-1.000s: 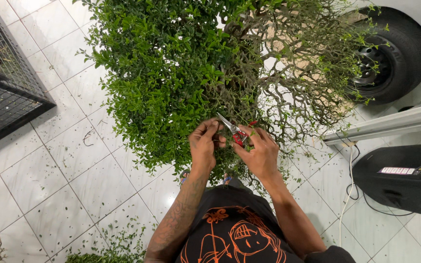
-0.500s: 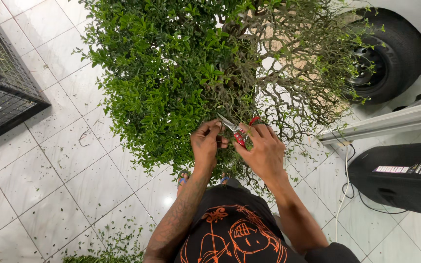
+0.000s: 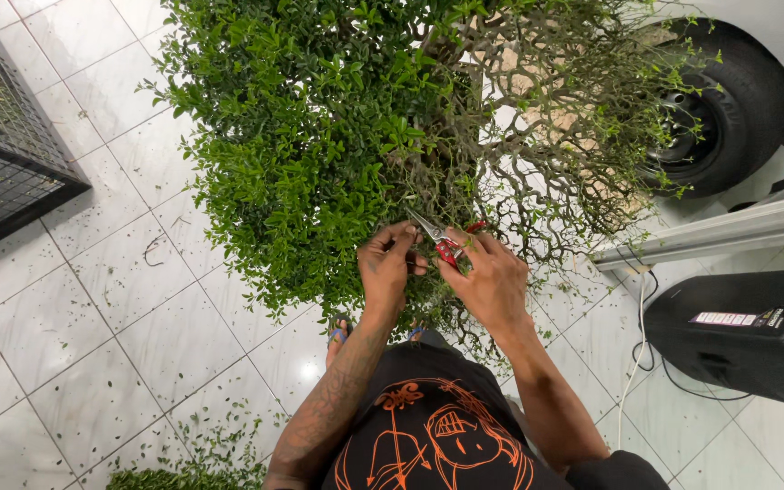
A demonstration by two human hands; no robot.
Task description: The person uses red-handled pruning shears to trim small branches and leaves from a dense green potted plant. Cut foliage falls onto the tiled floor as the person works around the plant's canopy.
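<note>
**Blades close to fingers in a dense shrub**

The right hand (image 3: pixel 494 283) is wrapped around red-handled pruning snips (image 3: pixel 444 243), whose blades stand slightly apart and point into the shrub (image 3: pixel 338 136) at its near edge. Just left of the snips, the left hand (image 3: pixel 387 268) pinches a thin twig, fingers curled tight around it. The risk, as I judge it, is a nick: those fingertips sit almost touching the blades, and foliage hides the cut line. A wrong stem could also go, since bare branches right of the snips tangle thickly. Clippings litter the tiled floor (image 3: pixel 93 299) below the shrub; they could be slippery underfoot.
</note>
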